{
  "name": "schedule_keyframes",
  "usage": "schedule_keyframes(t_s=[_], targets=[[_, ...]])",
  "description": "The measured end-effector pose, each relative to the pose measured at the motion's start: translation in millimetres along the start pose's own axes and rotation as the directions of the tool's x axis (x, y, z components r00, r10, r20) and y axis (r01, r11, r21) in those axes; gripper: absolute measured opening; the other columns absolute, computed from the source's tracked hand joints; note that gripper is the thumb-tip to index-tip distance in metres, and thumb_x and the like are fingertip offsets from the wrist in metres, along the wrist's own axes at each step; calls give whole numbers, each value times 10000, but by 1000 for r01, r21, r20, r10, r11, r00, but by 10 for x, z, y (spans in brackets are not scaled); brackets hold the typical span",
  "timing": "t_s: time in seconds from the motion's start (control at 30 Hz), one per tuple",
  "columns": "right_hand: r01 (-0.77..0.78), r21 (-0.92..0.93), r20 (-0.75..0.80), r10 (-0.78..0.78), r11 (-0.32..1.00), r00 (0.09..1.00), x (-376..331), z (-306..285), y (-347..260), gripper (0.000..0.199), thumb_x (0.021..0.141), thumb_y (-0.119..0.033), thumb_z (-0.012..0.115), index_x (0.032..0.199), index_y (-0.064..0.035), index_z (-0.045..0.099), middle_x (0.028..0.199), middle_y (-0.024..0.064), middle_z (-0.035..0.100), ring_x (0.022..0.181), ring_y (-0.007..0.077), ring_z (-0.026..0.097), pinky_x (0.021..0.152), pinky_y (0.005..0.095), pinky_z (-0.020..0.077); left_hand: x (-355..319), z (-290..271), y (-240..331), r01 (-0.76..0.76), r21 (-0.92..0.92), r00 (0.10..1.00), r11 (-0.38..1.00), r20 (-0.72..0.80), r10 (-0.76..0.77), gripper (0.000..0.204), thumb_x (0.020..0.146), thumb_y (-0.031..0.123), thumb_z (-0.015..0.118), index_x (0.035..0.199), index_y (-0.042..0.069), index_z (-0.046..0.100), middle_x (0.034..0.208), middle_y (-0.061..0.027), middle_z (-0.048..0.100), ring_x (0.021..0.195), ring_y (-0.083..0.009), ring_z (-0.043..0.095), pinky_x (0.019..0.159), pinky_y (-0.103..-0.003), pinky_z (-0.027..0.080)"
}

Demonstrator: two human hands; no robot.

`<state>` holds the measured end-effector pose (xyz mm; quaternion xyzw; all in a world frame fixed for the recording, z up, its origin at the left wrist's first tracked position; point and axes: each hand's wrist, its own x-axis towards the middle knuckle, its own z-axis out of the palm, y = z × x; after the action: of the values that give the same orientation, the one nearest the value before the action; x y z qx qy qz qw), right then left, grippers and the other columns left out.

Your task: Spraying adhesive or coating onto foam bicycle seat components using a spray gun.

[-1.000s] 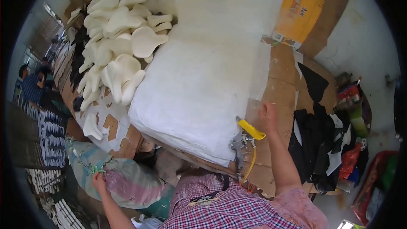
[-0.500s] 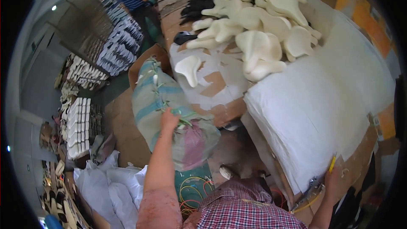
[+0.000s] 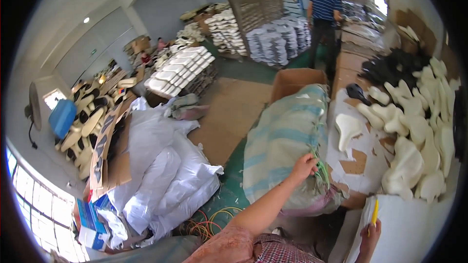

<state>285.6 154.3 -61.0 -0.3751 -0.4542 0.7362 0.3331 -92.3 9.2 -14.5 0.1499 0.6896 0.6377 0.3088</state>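
Striped sack (image 3: 279, 148) sits fat beside the table (image 3: 346, 78); our left hand (image 3: 303, 166) pinches its green string (image 3: 320, 171). Our right hand (image 3: 371, 236) grips a yellow handle (image 3: 375, 211), partly hidden. We cannot see inside the sack.

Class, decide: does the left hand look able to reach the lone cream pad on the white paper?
Probably yes: the pad lies uncovered just past the sack, though the left hand would likely have to release the green strings.

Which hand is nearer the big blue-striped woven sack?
Left. The left hand is at green string on the sack; the right hand is apart, to its right.
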Motion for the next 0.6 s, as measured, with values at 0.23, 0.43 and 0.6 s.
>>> schedule_keyframes(t_s=[0.23,0.43,0.6], targets=[[-37,57,387,12,998,922,1075,1450,-111,275,905,-281,423,930,-35,544,723,67,565,612,154,542,530,264,442,-47,-238,-201,20,-214,1000,977,13,-18,135,906,181,492,911,54,536,859,-58,623,684,-125,603,585,-240,492],[-515,-62,471,480,855,740,1445,1908,170,378,920,-281,308,985,15,533,828,124,616,614,202,568,596,327,496,-34,-291,-258,128,-100,985,987,-101,-138,141,867,188,540,923,59,541,821,-59,616,717,-148,619,610,-256,498],[-587,-100,566,531,804,631,1838,1736,343,375,919,-233,301,1006,54,528,826,155,611,640,233,585,605,331,498,27,-192,-211,131,-88,983,987,-117,-141,193,846,220,577,962,67,566,787,-39,605,678,-135,595,593,-250,481]])
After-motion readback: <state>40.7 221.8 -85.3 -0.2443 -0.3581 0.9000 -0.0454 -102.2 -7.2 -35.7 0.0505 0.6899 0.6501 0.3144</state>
